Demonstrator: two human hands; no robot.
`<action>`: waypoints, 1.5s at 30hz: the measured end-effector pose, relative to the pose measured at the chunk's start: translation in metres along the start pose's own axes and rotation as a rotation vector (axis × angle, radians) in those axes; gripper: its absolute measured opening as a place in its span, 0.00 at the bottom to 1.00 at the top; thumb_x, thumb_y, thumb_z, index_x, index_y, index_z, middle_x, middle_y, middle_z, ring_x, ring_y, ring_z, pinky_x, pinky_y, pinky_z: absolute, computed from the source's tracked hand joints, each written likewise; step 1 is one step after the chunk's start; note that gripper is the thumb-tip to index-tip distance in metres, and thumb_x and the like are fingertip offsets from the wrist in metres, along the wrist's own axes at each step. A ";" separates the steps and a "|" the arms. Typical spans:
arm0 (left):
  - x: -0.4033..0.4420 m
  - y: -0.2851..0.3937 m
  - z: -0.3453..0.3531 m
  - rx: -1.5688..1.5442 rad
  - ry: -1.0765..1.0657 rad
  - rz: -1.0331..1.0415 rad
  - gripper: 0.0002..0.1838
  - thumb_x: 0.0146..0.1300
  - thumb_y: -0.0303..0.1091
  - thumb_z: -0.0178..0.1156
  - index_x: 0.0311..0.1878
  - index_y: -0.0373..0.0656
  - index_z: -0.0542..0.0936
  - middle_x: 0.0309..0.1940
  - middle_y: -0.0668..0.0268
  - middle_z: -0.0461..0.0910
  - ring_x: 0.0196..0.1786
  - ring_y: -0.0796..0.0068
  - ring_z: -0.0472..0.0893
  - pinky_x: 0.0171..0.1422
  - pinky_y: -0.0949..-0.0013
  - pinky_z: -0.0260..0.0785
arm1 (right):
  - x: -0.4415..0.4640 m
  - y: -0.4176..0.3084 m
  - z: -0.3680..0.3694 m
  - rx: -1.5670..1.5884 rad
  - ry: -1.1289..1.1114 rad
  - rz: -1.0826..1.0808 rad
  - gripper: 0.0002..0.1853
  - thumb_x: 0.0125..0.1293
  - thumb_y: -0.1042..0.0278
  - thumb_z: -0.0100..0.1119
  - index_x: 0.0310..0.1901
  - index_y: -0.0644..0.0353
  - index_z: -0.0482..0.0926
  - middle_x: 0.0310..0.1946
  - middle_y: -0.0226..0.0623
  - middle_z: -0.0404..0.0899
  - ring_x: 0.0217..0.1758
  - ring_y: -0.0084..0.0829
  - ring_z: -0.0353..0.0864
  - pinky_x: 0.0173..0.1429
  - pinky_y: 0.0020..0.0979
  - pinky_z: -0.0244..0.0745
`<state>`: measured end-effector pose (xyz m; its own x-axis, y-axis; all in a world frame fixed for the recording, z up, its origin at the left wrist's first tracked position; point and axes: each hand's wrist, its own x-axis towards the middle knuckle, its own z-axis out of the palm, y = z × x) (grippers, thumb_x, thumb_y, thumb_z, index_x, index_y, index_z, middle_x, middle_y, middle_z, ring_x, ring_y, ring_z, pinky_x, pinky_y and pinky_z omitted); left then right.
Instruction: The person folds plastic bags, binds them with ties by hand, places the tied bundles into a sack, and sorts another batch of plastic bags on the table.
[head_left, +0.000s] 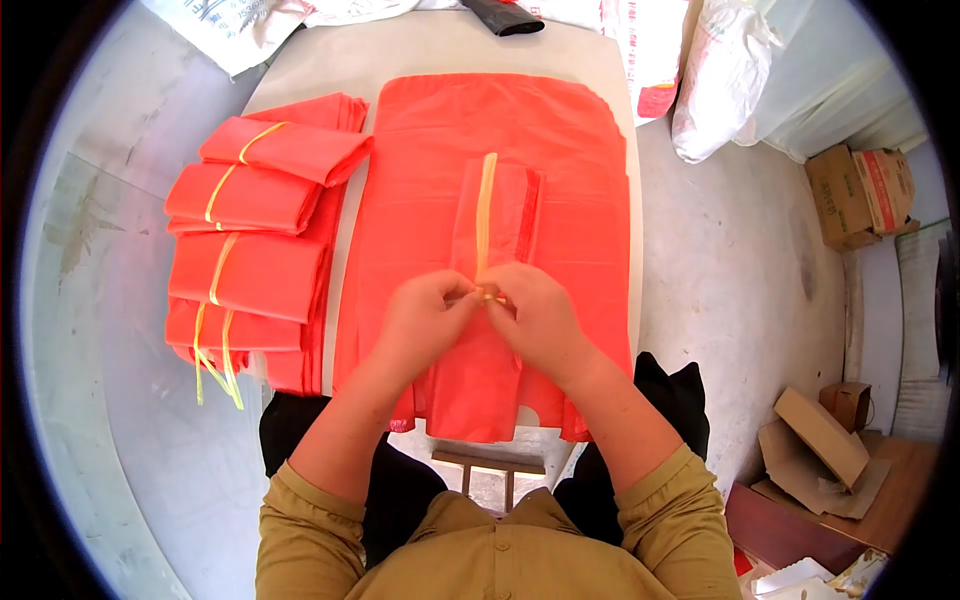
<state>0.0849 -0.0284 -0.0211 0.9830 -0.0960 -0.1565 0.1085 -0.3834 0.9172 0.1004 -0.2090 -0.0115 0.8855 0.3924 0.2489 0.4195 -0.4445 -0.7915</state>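
A folded bundle of red plastic bags [473,385] lies lengthwise on a flat stack of red plastic bags [420,140]. A yellow plastic strip [487,215] runs along the upper part of the bundle down to my fingers. My left hand [432,318] is closed in a pinch at the strip's lower end, over the middle of the bundle. Close beside it, my right hand [535,312] pinches the same strip, and a short yellow piece shows between its fingers. Whether the strip is knotted there is hidden by the fingertips.
Several folded red bundles [245,265] with yellow ties are piled on the table's left side. A black object [505,16] lies at the table's [330,55] far edge. White sacks [722,80] stand at the back right. Cardboard boxes [842,200] sit along the right.
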 end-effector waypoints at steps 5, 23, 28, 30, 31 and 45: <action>-0.007 0.008 0.001 0.442 0.078 0.361 0.05 0.65 0.26 0.63 0.41 0.36 0.83 0.30 0.58 0.83 0.31 0.69 0.82 0.38 0.67 0.73 | -0.003 0.009 0.007 -0.102 0.103 -0.183 0.13 0.59 0.79 0.61 0.47 0.60 0.82 0.39 0.42 0.80 0.44 0.45 0.81 0.47 0.41 0.79; -0.005 -0.001 0.009 -0.023 0.053 -0.043 0.04 0.67 0.26 0.61 0.40 0.35 0.81 0.29 0.59 0.83 0.32 0.72 0.81 0.38 0.67 0.72 | 0.002 -0.003 -0.011 0.347 -0.237 0.330 0.07 0.63 0.75 0.61 0.43 0.62 0.80 0.38 0.43 0.81 0.40 0.44 0.81 0.46 0.39 0.77; -0.003 -0.004 0.008 -0.035 0.043 0.013 0.04 0.67 0.27 0.61 0.38 0.35 0.80 0.29 0.59 0.82 0.32 0.69 0.81 0.38 0.66 0.72 | -0.004 0.002 -0.003 -0.006 -0.030 -0.013 0.04 0.62 0.77 0.61 0.39 0.61 0.79 0.37 0.41 0.77 0.42 0.43 0.79 0.48 0.38 0.76; -0.002 -0.005 0.007 0.032 0.068 0.073 0.04 0.67 0.26 0.61 0.38 0.35 0.80 0.29 0.60 0.81 0.31 0.69 0.80 0.38 0.66 0.72 | -0.003 0.001 -0.006 0.064 -0.055 -0.022 0.04 0.61 0.78 0.62 0.37 0.61 0.80 0.40 0.40 0.76 0.47 0.45 0.77 0.51 0.40 0.75; -0.001 -0.007 0.006 0.102 0.093 0.124 0.03 0.67 0.25 0.61 0.39 0.35 0.80 0.28 0.61 0.80 0.31 0.71 0.80 0.37 0.67 0.72 | -0.003 0.000 -0.007 0.099 -0.068 -0.027 0.04 0.61 0.78 0.63 0.37 0.60 0.80 0.42 0.40 0.76 0.50 0.46 0.77 0.53 0.41 0.75; -0.009 -0.007 -0.008 0.385 0.228 0.181 0.18 0.63 0.28 0.63 0.55 0.39 0.73 0.50 0.52 0.76 0.48 0.50 0.81 0.50 0.57 0.75 | -0.034 0.016 -0.026 0.056 -0.137 0.283 0.37 0.69 0.73 0.58 0.77 0.59 0.54 0.77 0.52 0.52 0.74 0.45 0.64 0.71 0.41 0.67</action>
<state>0.0760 -0.0178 -0.0232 0.9932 -0.0055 0.1167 -0.0877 -0.6951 0.7135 0.0824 -0.2499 -0.0183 0.9285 0.3664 -0.0602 0.1454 -0.5081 -0.8490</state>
